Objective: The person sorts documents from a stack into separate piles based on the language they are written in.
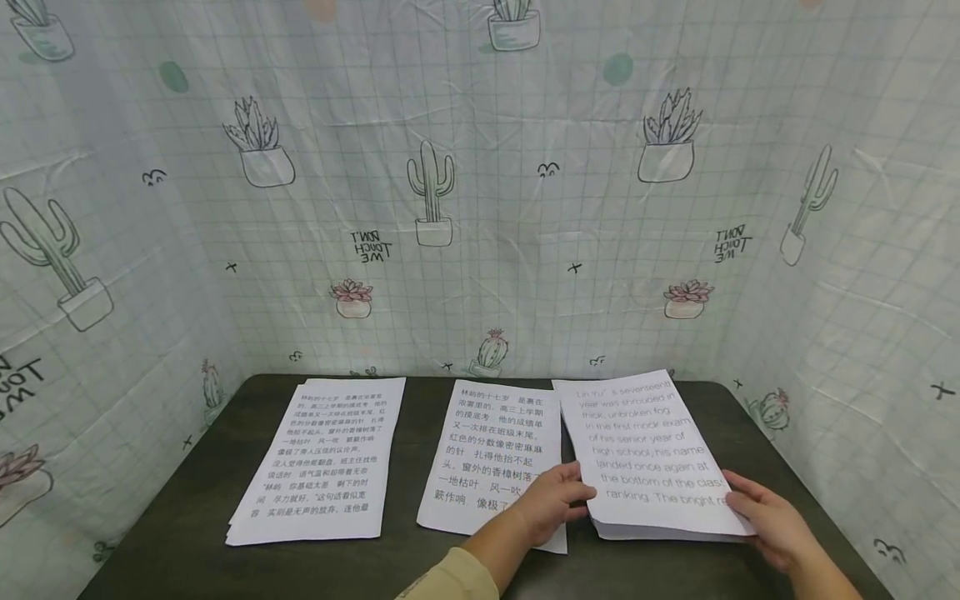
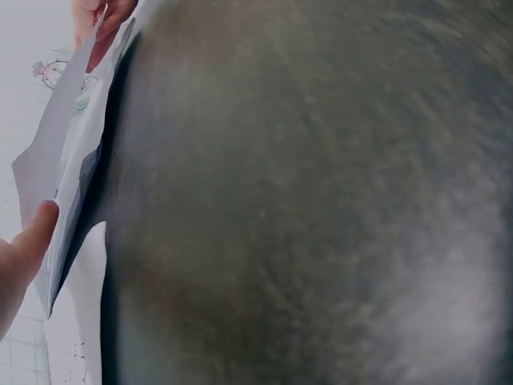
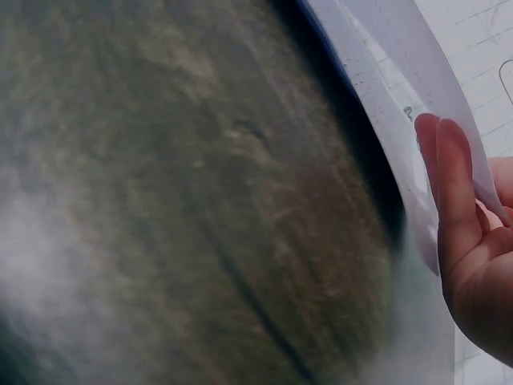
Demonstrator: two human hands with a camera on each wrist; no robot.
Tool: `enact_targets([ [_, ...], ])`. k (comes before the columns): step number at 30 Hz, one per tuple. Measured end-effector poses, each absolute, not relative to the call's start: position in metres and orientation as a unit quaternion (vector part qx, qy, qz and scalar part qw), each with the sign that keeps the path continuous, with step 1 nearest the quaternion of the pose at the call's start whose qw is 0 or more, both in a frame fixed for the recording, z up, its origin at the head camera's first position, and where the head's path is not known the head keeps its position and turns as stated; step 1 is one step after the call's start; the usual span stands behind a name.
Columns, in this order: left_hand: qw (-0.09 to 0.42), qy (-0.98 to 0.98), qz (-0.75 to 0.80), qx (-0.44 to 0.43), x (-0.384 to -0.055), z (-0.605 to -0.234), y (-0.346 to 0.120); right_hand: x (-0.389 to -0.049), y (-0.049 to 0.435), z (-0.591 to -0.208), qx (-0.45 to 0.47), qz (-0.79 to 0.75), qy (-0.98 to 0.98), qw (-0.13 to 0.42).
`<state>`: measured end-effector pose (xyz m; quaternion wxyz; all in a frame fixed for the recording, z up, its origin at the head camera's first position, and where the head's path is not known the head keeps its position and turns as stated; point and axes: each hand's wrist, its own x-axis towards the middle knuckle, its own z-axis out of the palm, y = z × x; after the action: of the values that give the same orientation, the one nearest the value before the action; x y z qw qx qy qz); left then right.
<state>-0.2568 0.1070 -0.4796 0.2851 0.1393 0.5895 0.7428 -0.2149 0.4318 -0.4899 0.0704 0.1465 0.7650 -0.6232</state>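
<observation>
At the right lies a stack of printed paper sheets [image 1: 637, 442] with large English text on its top sheet. My right hand [image 1: 772, 517] pinches the near right corner of a sheet. In the right wrist view, fingers [image 3: 455, 172] lie on one face of the paper [image 3: 401, 104], with the thumb partly hidden behind it. My left hand [image 1: 551, 504] touches the stack's left edge with fairly straight fingers, over the right side of the middle sheets [image 1: 487, 450], which carry Chinese text. In the left wrist view the top sheet [image 2: 56, 136] stands apart from the sheets below.
Another stack of printed sheets [image 1: 318, 458], its edges slightly uneven, lies on the left of the dark table [image 1: 187, 492]. Cloth [image 1: 480, 275] printed with cacti and a grid hangs behind and along both sides of the table.
</observation>
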Motion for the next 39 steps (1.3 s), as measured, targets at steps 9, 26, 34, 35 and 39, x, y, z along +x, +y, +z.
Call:
enact_targets([
  [9,0.298,0.606,0.729,0.111,-0.254,-0.482,0.111,-0.216,0.42,-0.492,0.163,-0.573,0.802,0.039],
  [26,0.278,0.626,0.72,0.11,-0.261,-0.478,0.087,-0.221,0.395,-0.461,0.201,-0.412,0.889,-0.009],
  [34,0.239,0.654,0.71,0.101,-0.271,-0.477,0.051,-0.226,0.365,-0.458,0.172,-0.468,0.867,0.008],
  [35,0.235,0.655,0.711,0.1,-0.273,-0.477,0.046,-0.227,0.362,-0.459,0.171,-0.473,0.864,0.01],
  [39,0.22,0.657,0.715,0.093,-0.277,-0.48,0.028,-0.23,0.349,-0.463,0.161,-0.495,0.854,0.015],
])
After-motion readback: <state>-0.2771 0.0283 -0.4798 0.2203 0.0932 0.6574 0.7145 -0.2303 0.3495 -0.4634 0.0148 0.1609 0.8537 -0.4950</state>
